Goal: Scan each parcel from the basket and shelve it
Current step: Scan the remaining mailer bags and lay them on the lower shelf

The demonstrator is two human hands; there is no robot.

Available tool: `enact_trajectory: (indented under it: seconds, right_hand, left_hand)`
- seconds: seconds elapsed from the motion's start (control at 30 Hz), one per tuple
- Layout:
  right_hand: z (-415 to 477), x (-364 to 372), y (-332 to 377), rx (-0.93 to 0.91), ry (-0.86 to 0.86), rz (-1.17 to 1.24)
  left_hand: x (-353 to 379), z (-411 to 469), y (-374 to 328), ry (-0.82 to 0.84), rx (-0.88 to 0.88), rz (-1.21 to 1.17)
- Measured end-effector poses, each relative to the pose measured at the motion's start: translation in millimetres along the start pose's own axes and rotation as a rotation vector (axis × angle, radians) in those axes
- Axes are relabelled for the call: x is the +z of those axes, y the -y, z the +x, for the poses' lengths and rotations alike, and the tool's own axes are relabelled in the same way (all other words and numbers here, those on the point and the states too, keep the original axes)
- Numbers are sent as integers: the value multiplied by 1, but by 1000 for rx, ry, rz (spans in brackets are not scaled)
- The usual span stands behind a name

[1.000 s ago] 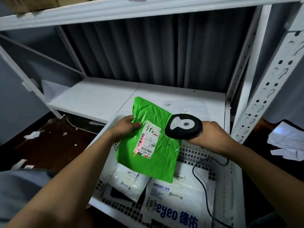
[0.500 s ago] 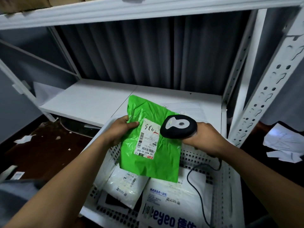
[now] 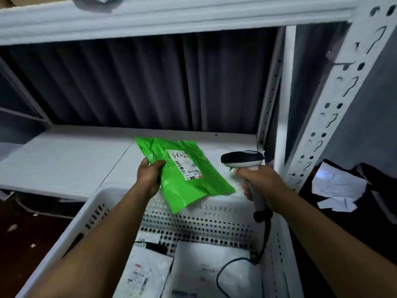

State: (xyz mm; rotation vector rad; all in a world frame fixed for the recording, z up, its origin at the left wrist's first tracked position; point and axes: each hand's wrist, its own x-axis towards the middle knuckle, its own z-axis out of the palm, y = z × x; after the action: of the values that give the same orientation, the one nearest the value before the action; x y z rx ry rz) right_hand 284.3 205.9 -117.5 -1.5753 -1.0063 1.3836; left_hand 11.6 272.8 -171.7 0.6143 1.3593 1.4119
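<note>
Nearest is the white basket (image 3: pixel 204 218) with lots of little holes in its walls. Two white parcels (image 3: pixel 146 274) lie flat in the bottom, so there is more scanning to do. A dark cable (image 3: pixel 221 274) curls over them and runs up to the scanner.

A bit farther, both arms reach over the basket. The left hand (image 3: pixel 150 177) holds the green parcel (image 3: pixel 193 190) by its left edge. The thumb presses on top, and the other fingers are tucked under the bag where I cannot see them. It is a pinch, just enough for a thin, floppy bag. The parcel is in the air, over the far wall of the basket and the near edge of the shelf (image 3: pixel 64 160). It tips a little, with its white label (image 3: pixel 182 166) facing up so that it can be read.

The right hand (image 3: pixel 262 181) is just right of the parcel. Its fingers curl tight around the handle of the scanner (image 3: pixel 242 160), which stands up with its black head pointing left. I cannot tell if a finger is on the button. The scanner is off to the side, not touching the bag, which leaves the way to the shelf open.

I think the green parcel goes on the shelf next. The shelf is flat and white, so the bag should lie down easily.

Behind the shelf hangs a gray curtain (image 3: pixel 150 82). On the far right stands a white post (image 3: pixel 335 93) with holes.
</note>
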Motion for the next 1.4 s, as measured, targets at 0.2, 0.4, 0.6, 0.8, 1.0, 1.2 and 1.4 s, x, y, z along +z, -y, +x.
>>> enact_trajectory:
  seconds: [0.2, 0.4, 0.6, 0.8, 1.0, 1.2, 1.4]
  right_hand:
    - [29, 5, -19, 99, -4, 8]
    - [40, 8, -30, 103, 66, -31]
    - [42, 10, -34, 114, 62, -96]
    - [23, 20, -42, 82, 62, -186]
    - [-12, 36, -70, 32, 189, -418]
    - [-31, 69, -129, 144, 276, -516]
    - [-16, 125, -190, 210, 268, -408]
  left_hand:
    - [51, 59, 35, 50, -24, 139]
    - [69, 97, 50, 113, -21, 167]
    - [59, 108, 50, 14, -57, 298]
    - [44, 64, 40, 50, 56, 464]
    - [-17, -34, 78, 94, 219, 526]
    - [-155, -98, 161, -122, -116, 741]
    - [-246, -83, 195, -217, -386, 1066]
